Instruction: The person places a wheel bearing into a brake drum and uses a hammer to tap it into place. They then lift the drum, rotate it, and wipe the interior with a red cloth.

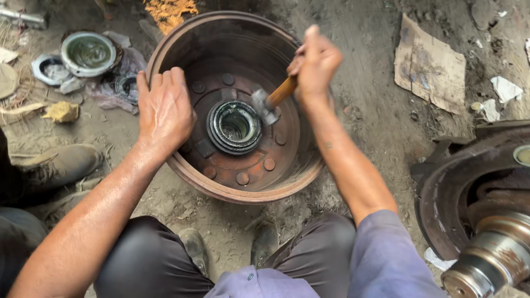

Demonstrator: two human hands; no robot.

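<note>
On dirt ground: rusty brake drum (232,182), torn cardboard (430,66) beyond.
Left hand (164,110): flat, fingers together, on drum rim.
Right hand (314,63): clamped on hammer (270,102), head beside hub bearing (234,127).

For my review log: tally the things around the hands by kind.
Rusty round brake drum: 1
Ringed metal bearing at its hub: 1
Wooden-handled hammer, in right hand: 1
Hands (left hand on drum): 2
Torn cardboard piece: 1
Green grease tin: 1
Total: 7

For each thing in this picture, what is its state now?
brake drum: lying flat, open side up
bearing: seated in the hub centre
hammer: head at the bearing
left hand: flat on the drum
right hand: closed on the handle
tin: open
</note>
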